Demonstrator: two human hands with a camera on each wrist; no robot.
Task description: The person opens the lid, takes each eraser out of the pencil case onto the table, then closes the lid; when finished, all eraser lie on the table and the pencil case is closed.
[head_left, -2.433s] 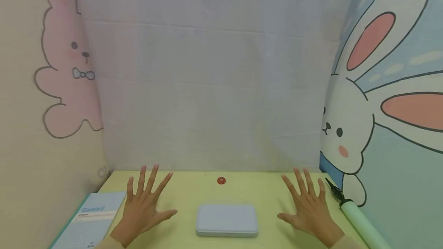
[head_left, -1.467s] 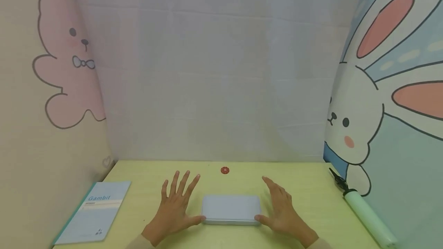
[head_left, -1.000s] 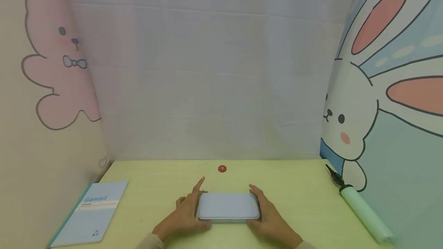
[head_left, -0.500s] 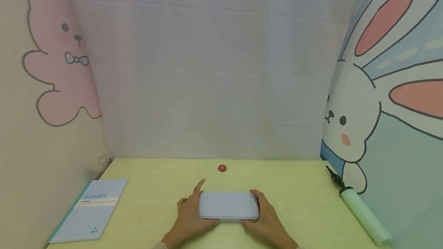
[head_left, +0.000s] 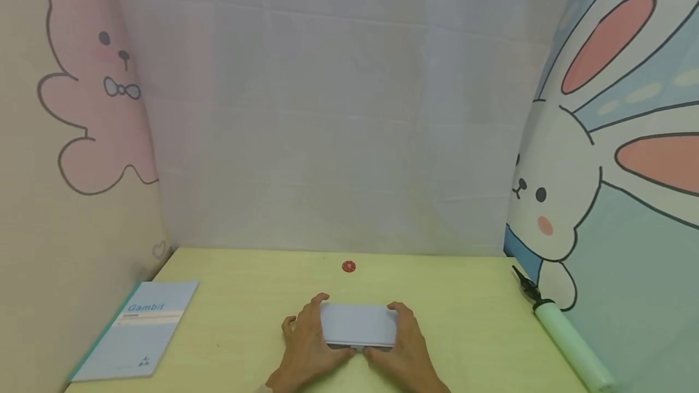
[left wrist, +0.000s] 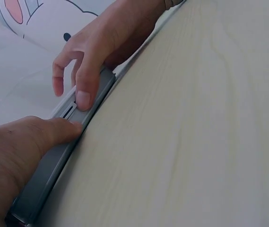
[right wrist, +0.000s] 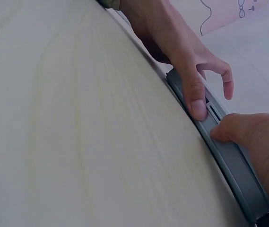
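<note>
**Two Hands Holding a White Case at the Lower Middle of the Frame**

The white case (head_left: 358, 324) is lying on the pale yellow table (head_left: 246, 284), at the lower middle of the head view. The left hand (head_left: 310, 344) is holding its left end and the right hand (head_left: 408, 344) its right end. Each grip is curling round the case, with a thumb along the near side and an index finger reaching towards the far edge.

In the wrist views, the left thumb (left wrist: 63, 131) and right thumb (right wrist: 226, 127) are touching the case's grey side, on either side of a small slotted clasp (right wrist: 214, 113).

Above the case in the head view, a red chip (head_left: 349, 266) is lying near the table's far edge. A booklet marked "Gambit" (head_left: 136, 335) is resting at the lower left, and a green pump (head_left: 573, 347) is lying at the lower right, its black nozzle (head_left: 528, 287) pointing towards the upper left. A white cloth (head_left: 338, 126) is hanging behind the table, between a pink cartoon animal (head_left: 101, 96) at the upper left and a white cartoon rabbit (head_left: 557, 199) on the right.
</note>
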